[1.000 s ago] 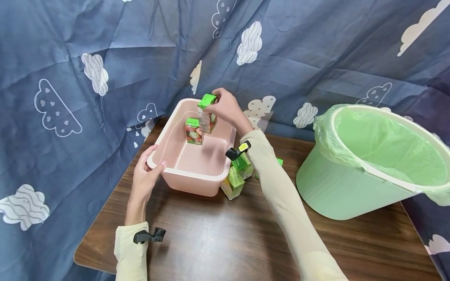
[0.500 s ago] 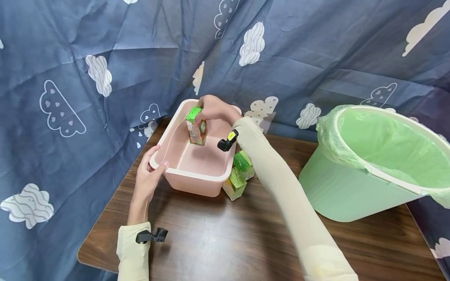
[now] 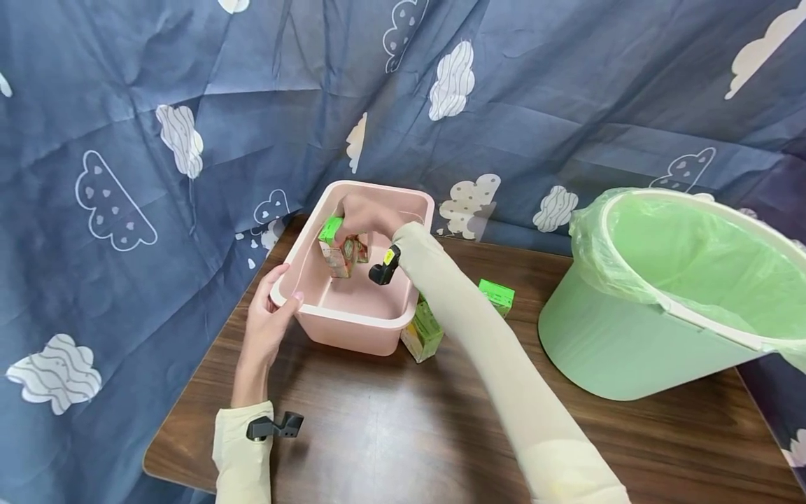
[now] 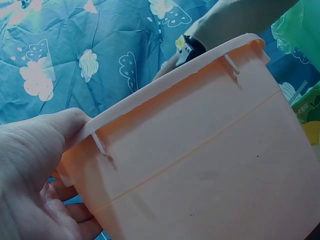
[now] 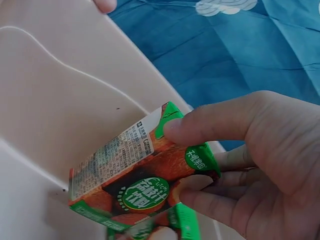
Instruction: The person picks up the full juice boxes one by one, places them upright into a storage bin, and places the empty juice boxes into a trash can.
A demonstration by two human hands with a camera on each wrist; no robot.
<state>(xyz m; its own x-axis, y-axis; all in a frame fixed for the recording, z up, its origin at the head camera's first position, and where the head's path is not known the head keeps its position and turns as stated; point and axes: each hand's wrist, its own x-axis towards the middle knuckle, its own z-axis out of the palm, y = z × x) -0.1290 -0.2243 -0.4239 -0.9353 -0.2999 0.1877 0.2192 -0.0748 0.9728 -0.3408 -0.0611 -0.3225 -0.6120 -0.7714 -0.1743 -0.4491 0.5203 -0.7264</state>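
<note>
Right hand [image 3: 362, 213] pinches a carton [image 3: 334, 248] low inside the bin [image 3: 352, 322]; left hand [image 3: 267, 325] grips the rim. Two cartons [image 3: 423, 334] wait on the desk [image 3: 390, 427], so some remain outside

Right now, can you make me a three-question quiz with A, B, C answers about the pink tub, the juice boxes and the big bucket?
1. Where is the juice carton that the right hand holds?
A. inside the pink tub
B. in the green bucket
C. on the floor

2. What colour is the bucket's liner bag?
A. black
B. light green
C. red

3. What is the left hand doing?
A. lying flat on the table
B. holding a carton
C. gripping the tub's rim

Answers: 1 A, the head view shows the hand and carton down within the tub's walls. 2 B, the bag over the rim is pale green. 3 C, the thumb hooks over the tub's near corner.
</note>
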